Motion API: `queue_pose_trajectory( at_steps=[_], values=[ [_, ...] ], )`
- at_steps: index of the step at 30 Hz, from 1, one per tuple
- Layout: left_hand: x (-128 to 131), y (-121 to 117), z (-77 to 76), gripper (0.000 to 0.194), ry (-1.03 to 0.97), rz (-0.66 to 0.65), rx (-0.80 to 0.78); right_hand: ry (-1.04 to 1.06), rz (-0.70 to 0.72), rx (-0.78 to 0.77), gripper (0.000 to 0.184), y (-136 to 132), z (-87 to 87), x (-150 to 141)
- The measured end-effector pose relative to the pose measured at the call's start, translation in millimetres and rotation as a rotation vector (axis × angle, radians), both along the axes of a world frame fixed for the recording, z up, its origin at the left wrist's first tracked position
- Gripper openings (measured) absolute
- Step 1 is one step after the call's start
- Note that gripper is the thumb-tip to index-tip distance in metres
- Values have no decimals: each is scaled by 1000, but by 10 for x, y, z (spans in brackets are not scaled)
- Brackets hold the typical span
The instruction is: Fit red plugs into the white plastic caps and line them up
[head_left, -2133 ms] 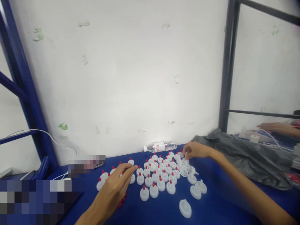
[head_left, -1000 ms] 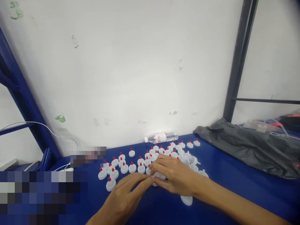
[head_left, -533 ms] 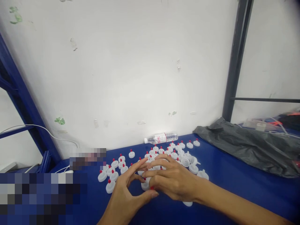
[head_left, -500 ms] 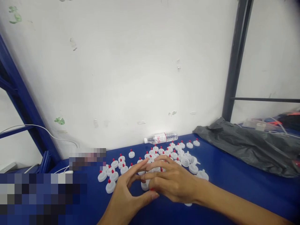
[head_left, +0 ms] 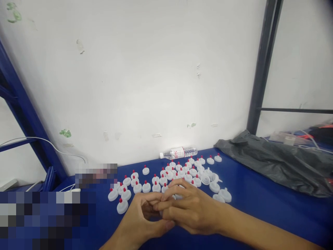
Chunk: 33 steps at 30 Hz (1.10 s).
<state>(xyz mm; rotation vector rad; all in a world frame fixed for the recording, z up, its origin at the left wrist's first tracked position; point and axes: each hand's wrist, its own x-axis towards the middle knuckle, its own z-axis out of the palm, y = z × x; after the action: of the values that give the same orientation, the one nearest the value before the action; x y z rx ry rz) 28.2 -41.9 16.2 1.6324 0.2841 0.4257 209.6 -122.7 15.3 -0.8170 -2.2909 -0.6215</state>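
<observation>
Several white plastic caps with red tips [head_left: 145, 186] are spread over a blue table [head_left: 260, 205]. A few white caps without red tips [head_left: 225, 194] lie at the right of the group. My left hand [head_left: 139, 222] and my right hand [head_left: 192, 208] meet in front of the caps, fingers curled and pressed together around something small that is hidden between them.
A clear water bottle [head_left: 179, 152] lies against the white wall behind the caps. A crumpled grey plastic bag [head_left: 275, 163] covers the table's right side. A dark metal post [head_left: 260, 69] stands at the right, a blue frame [head_left: 23, 114] and white cable [head_left: 52, 144] at the left.
My right hand came back from the far caps to meet my left hand near the front. Both hands have closed together, and the view shifted slightly.
</observation>
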Motion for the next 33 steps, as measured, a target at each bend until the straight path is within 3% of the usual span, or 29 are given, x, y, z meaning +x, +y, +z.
queue_pose_trajectory(
  at_steps=[3,5,7,9,12,15,19,26,33],
  values=[
    [-57,56,44,49,-26,12,115,31,-29,31,8,14,65,56],
    [-112,157,51,43,-7,146,347,94,-115,46,6,49,114,174],
    [-171,298,44,30,46,363,737,181,-282,63,8,99,164,365],
    [-222,446,36,26,25,452,1111,269,-502,67,13,151,220,606],
    [-274,590,45,28,165,479,1377,269,-852,-79,16,200,308,980],
    [-295,614,61,28,392,452,1463,187,-1190,-309,19,203,360,1280],
    [-295,594,21,28,591,352,1481,160,-1357,-449,17,185,314,1516],
    [-267,611,-18,26,747,317,1458,170,-1370,-635,10,206,127,1610],
    [-224,590,47,30,863,219,1436,237,-1255,-670,21,216,183,1569]
  ],
)
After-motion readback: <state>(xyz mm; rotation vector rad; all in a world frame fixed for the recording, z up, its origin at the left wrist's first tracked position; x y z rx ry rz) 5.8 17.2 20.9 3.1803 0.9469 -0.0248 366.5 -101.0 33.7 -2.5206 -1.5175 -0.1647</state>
